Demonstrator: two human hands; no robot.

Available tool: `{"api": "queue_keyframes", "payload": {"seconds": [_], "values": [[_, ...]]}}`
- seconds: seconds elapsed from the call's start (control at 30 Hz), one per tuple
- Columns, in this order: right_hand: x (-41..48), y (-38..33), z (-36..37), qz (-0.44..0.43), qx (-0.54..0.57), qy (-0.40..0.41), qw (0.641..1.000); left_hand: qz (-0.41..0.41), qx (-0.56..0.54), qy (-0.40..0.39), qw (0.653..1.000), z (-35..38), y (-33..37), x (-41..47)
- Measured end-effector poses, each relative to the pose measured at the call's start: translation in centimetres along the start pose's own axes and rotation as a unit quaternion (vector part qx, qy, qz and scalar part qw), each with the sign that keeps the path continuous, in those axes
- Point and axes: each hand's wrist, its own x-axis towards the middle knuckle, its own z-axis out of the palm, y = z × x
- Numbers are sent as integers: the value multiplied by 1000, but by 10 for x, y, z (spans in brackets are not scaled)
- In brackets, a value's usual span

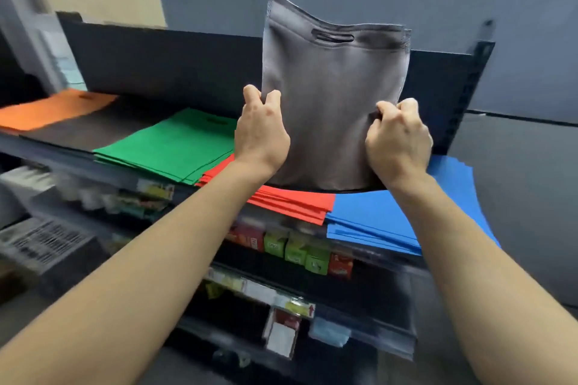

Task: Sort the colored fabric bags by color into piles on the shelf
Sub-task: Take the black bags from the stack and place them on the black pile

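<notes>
Upright between left hand and right hand, gray bag, both sides in pinched fingers.

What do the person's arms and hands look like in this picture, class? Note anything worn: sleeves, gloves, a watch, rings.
Both arms are bare: no sleeve shows on the left forearm or the right forearm up to the picture's edge. The left hand and right hand wear no gloves. No watch or band shows at either wrist, and no ring on the fingers in view.
</notes>
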Motion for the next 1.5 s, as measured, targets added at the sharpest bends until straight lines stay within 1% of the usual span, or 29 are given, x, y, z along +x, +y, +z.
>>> {"api": "queue_keyframes", "payload": {"seconds": [0.27,0.43,0.57,0.67,0.8,0.97,1.1,1.27,1.4,1.5], "values": [[-9,-133,61,-110,114,-66,985,-106,114,60,986,-77,-117,-9],[-20,-225,84,-158,141,-74,975,-144,147,102,973,-124,-194,-5],[-31,-295,111,-152,144,-81,975,-135,160,99,973,-153,-260,6],[-42,-353,132,-150,147,-102,972,-141,178,92,970,-176,-317,16],[-50,-414,156,-144,134,-127,972,-149,183,59,970,-196,-381,35],[-39,-454,186,-129,102,-139,977,-149,165,29,975,-197,-432,59],[-21,-477,210,-121,93,-144,978,-139,156,30,977,-189,-465,90],[10,-493,242,-101,108,-131,980,-122,140,34,982,-174,-490,130],[28,-504,264,-84,127,-145,978,-112,141,17,983,-164,-510,159],[39,-512,278,-70,116,-152,979,-109,145,-1,983,-155,-522,181]]}}
